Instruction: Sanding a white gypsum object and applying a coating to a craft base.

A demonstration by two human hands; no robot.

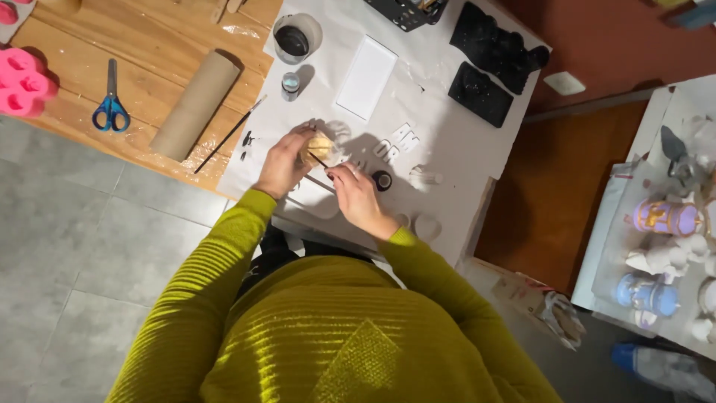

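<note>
My left hand [282,163] grips a small tan rounded figure [321,147] just above the white paper [447,134] that covers the table. My right hand [356,195] pinches a thin dark paintbrush [319,160], and its tip touches the figure. A small open pot of black paint [382,180] stands right beside my right hand. Both arms wear yellow-green knit sleeves.
On the paper lie small white cast pieces [395,142], a white flat rectangle [366,77], two black moulds [488,63], a small jar [290,84] and a clear cup [296,37]. A spare brush [230,134], cardboard tube [195,104] and blue scissors [111,104] lie on the wooden board. Painted figurines [664,254] stand on a table to the right.
</note>
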